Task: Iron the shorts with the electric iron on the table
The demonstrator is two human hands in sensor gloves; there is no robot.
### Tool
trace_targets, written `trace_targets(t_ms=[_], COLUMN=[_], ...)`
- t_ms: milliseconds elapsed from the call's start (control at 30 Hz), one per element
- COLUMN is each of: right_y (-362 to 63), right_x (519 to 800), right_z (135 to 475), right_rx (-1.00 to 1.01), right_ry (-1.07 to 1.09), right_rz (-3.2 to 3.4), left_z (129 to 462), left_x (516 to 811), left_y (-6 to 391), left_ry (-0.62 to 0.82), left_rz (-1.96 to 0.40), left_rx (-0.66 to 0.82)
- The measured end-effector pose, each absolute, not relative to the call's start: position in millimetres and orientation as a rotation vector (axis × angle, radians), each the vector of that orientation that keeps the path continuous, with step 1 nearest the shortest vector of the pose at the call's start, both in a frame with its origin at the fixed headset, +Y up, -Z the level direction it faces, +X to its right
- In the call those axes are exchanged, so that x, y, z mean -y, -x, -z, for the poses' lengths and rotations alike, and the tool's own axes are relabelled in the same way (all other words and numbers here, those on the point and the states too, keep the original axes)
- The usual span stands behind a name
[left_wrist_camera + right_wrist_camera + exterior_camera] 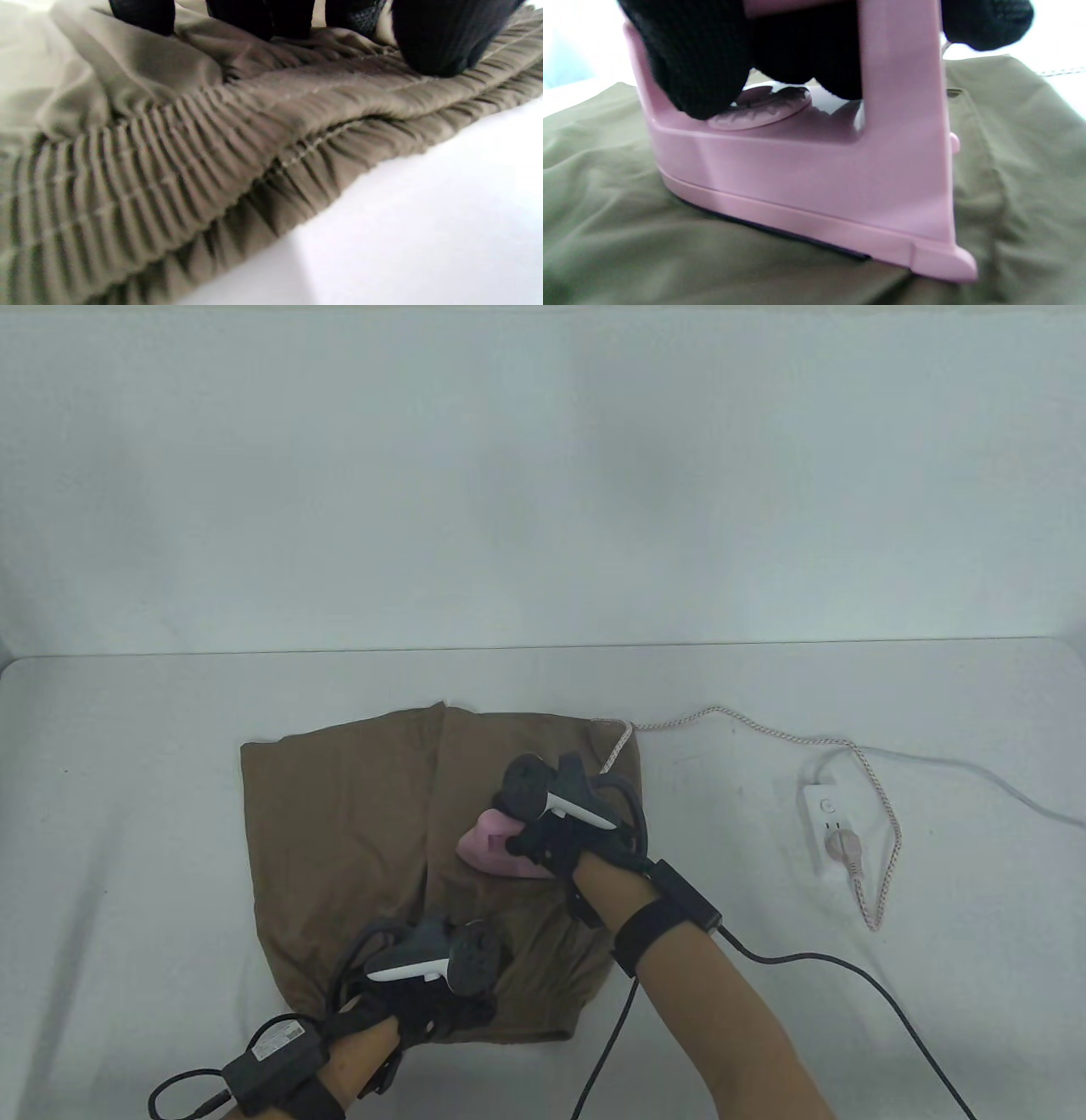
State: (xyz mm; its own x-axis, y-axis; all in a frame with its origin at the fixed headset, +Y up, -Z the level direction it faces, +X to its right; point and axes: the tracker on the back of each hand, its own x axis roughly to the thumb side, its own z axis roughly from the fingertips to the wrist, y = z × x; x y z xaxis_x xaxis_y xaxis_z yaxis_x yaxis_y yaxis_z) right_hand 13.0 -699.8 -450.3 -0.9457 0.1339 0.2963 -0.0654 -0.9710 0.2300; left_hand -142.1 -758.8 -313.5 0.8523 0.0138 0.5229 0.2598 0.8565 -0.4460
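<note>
Brown shorts (339, 831) lie flat on the white table (127, 814), with the elastic waistband (169, 169) at the near edge. A pink electric iron (484, 844) stands sole down on the right leg of the shorts (628, 237). My right hand (530, 840) grips its handle, the gloved fingers (700, 63) curled through the opening of the iron (814, 178). My left hand (441, 1005) rests on the waistband near the front edge, its fingertips (441, 42) pressing down on the gathered fabric.
A white power strip (827, 823) lies to the right with the iron's pink plug (844, 848) in it. The braided cord (747, 725) runs from it across the table to the iron. A black glove cable (814, 963) trails off my right wrist.
</note>
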Motion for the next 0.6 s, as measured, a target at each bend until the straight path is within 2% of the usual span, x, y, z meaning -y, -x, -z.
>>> trace_targets(t_ms=[367,600], right_y=[-49.8,-31.6], right_x=[701.2,704.6], right_z=[437.2,440.4], right_rx=[-0.274,-0.221], right_ry=[-0.446,-0.421], right_rz=[-2.994,-2.956], left_z=[313.4,313.4], left_x=[758.7,758.7], left_y=[141.3,141.1], left_ry=[0.532,0.533], left_rz=[0.142,0.141], left_rx=[0.54,0.541])
